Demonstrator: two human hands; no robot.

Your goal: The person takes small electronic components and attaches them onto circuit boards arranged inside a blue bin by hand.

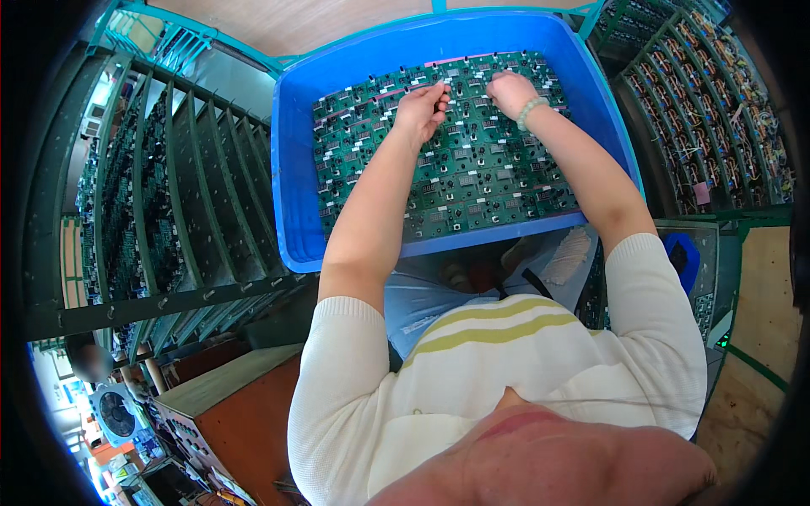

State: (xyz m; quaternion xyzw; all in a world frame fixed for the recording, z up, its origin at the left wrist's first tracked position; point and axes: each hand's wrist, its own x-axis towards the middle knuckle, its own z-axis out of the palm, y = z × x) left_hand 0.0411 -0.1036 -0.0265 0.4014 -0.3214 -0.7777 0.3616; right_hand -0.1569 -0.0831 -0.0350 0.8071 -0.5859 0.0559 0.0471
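Note:
A blue plastic tub (295, 181) stands in front of me, with green circuit boards (460, 190) laid out inside it. The boards carry small displays, black knobs and white connectors. Over the far middle of the boards is my left hand (420, 112), its thumb and fingers pinched together beside a small white part. To its right, my right hand (511, 93) is closed with the fingers curled down at the boards; a pale bead bracelet circles that wrist. Whatever either set of fingertips grips is too small or hidden to make out.
At the left stands a dark slotted rack (202, 185) with upright circuit boards in some slots. Another rack (700, 110) at the right holds boards and wiring. A brown wooden cabinet (253, 413) is at the lower left, near a fan (116, 413).

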